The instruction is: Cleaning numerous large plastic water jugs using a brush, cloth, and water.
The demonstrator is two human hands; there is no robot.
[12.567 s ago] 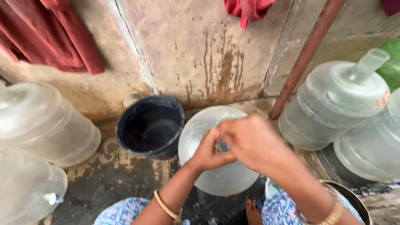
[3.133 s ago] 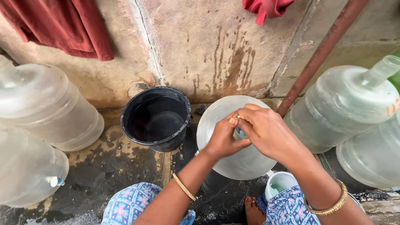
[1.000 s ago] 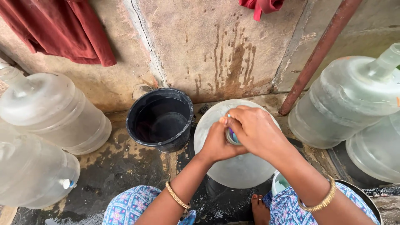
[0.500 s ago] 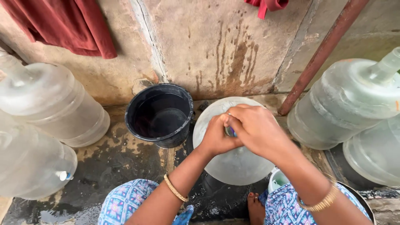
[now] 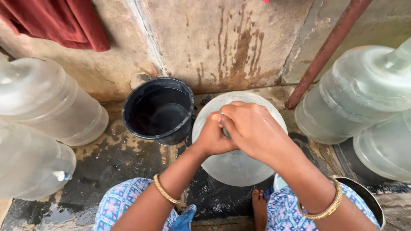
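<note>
Head view, looking down on a wet concrete floor (image 5: 107,167) at the foot of a stained wall (image 5: 222,42). Both hands meet over the top of a large clear water jug (image 5: 239,164) that stands upright between the person's knees, near the middle of the floor and close to the wall. The left hand (image 5: 212,137) is curled closed at the jug's mouth, its thumb pressed up against the other hand. The right hand (image 5: 252,130) lies over and partly around it, fingers folded down; a small dark object shows between the two hands, but what it is and which hand grips it cannot be told. A gold bangle circles each wrist. Just left of the jug, touching or nearly touching it, stands a black bucket (image 5: 159,110) with dark water inside. Two more clear jugs lie on their sides at the floor's left edge (image 5: 47,102) (image 5: 30,167), and two others rest at the right edge (image 5: 359,94) (image 5: 385,145). A rust-red pipe (image 5: 327,47) leans from the floor behind the central jug up to the upper right. Red cloth (image 5: 64,21) hangs on the wall at upper left. A metal pot's rim (image 5: 368,201) shows beside the right knee.
</note>
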